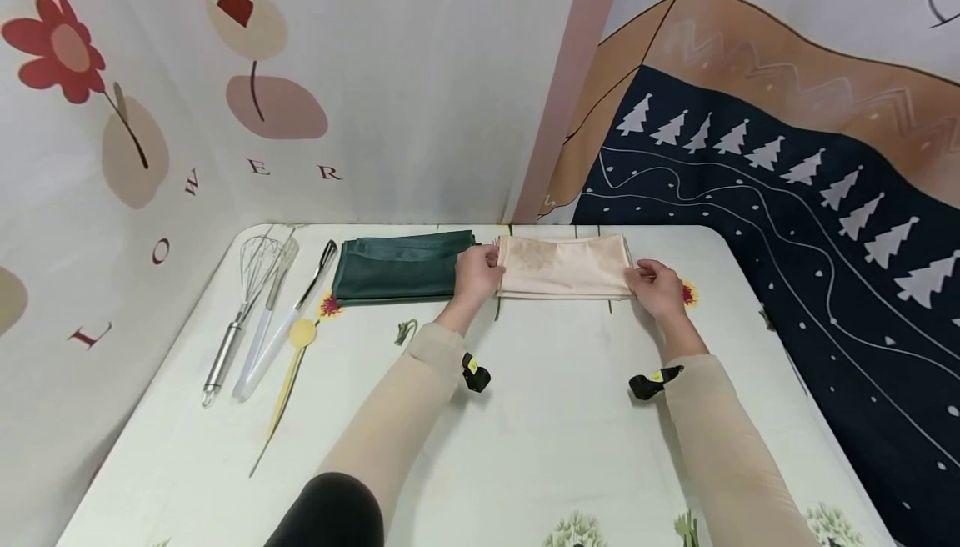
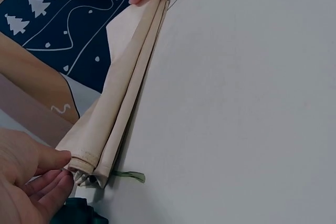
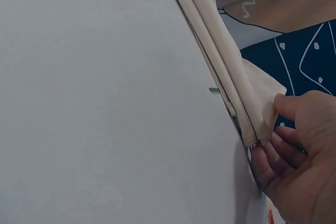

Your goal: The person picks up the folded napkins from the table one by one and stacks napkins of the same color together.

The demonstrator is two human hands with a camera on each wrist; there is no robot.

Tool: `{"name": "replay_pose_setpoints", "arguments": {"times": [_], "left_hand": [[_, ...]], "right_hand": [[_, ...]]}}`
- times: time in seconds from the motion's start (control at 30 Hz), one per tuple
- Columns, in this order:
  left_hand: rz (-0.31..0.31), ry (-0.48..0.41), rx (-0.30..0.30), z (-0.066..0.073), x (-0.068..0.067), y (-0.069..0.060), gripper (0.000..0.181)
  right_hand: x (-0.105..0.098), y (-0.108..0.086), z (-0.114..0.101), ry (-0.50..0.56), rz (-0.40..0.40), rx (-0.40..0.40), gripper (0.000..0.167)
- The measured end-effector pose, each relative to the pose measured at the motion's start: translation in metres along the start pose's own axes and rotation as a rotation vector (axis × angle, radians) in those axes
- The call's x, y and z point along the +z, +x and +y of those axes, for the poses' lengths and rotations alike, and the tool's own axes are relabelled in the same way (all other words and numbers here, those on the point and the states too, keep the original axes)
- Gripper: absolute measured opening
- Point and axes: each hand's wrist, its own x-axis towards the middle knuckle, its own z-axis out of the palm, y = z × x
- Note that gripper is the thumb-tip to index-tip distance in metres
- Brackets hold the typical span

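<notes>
A cream folded cloth (image 1: 562, 268) with a satin sheen lies near the back edge of the table, its layers stacked in a flat rectangle. My left hand (image 1: 474, 278) pinches its left end, with thumb and fingers on the folded edge, as the left wrist view shows (image 2: 31, 177). At the opposite end my right hand (image 1: 660, 287) pinches the cloth's right edge; in the right wrist view the thumb lies on the upper layer and fingers curl beneath. A dark green folded cloth (image 1: 397, 268) lies just left of the cream one, partly behind my left hand.
To the left lie a whisk (image 1: 234, 330), two long utensils with pale handles (image 1: 258, 347) (image 1: 281, 343), and a thin yellow stick with a round disc (image 1: 302, 332). White printed cloth covers the table (image 1: 555, 430). Patterned curtains (image 1: 420, 97) hang behind it.
</notes>
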Motion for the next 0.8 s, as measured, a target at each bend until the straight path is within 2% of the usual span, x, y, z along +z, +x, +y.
{"name": "replay_pose_setpoints", "arguments": {"times": [0.23,0.43,0.8], "left_hand": [[0.034,-0.044,0.014,-0.004,-0.005,-0.006,0.029],[0.058,-0.064,0.065,-0.005,-0.015,-0.013,0.026],[0.013,0.084,0.099,-0.014,-0.037,-0.046,0.032]], "right_hand": [[-0.004,-0.011,-0.005,0.055,0.052,-0.054,0.051],[-0.004,-0.024,-0.015,0.059,0.050,-0.124,0.051],[0.007,-0.050,-0.013,0.008,-0.028,-0.271,0.054]]}}
